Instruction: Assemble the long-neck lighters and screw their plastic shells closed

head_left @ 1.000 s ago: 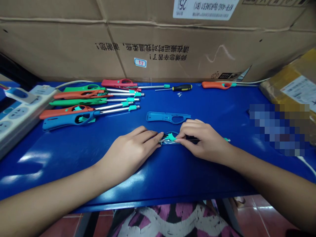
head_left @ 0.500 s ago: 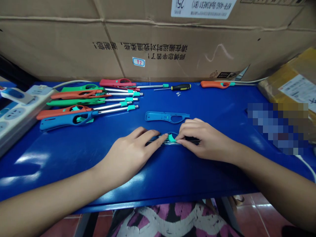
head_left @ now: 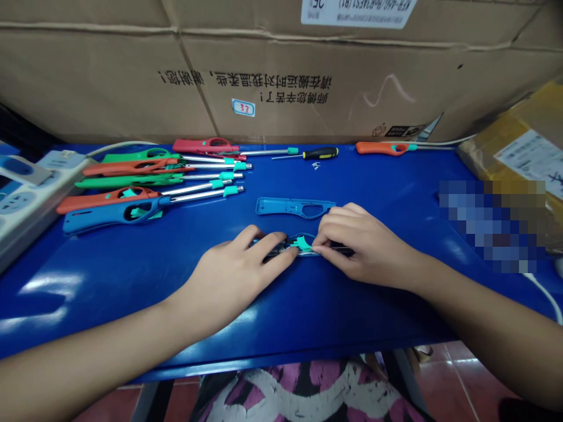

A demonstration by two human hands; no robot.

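On the blue table (head_left: 132, 275) lies an opened blue lighter half (head_left: 303, 246) with a teal trigger showing between my hands. My left hand (head_left: 233, 275) lies over its handle end, fingers pressed flat on it. My right hand (head_left: 360, 243) covers its barrel end, thumb and fingers pinched at the teal trigger. Just beyond them lies the separate blue lighter cover (head_left: 294, 207).
A row of several finished long lighters (head_left: 145, 181) lies at the left, a power strip (head_left: 26, 193) beside it. A small screwdriver (head_left: 308, 154), tiny screws (head_left: 316, 167) and an orange lighter (head_left: 387, 148) lie near the cardboard boxes (head_left: 281, 70) behind.
My left hand's fingers slid right along the lighter half, toward the teal trigger. My right hand stayed in place. The view drifted slightly.
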